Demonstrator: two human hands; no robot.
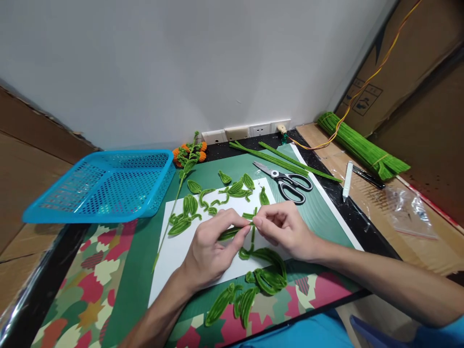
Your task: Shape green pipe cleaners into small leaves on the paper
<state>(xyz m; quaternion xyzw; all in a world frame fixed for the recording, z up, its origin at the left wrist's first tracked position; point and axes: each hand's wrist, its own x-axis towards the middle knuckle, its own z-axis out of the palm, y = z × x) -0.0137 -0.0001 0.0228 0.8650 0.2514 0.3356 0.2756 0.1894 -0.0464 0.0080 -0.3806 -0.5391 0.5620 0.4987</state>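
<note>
My left hand (212, 249) and my right hand (286, 229) meet over a white sheet (174, 251), both pinching a green pipe-cleaner piece (250, 222) between thumbs and forefingers. A leaf-shaped loop (229, 234) of it pokes out under my left fingers. Several finished green pipe-cleaner leaves (206, 198) lie on the sheet beyond my hands, and more leaves (253, 287) lie nearer me. A long green stem with orange flowers (188, 157) lies left of the sheet.
A blue perforated basket (105, 186) stands at the left. Scissors (290, 183) and straight green pipe cleaners (275, 159) lie behind my right hand. A bundle of green pipe cleaners (362, 145), a white pen-like tool (347, 181) and a plastic bag (409, 210) sit at the right.
</note>
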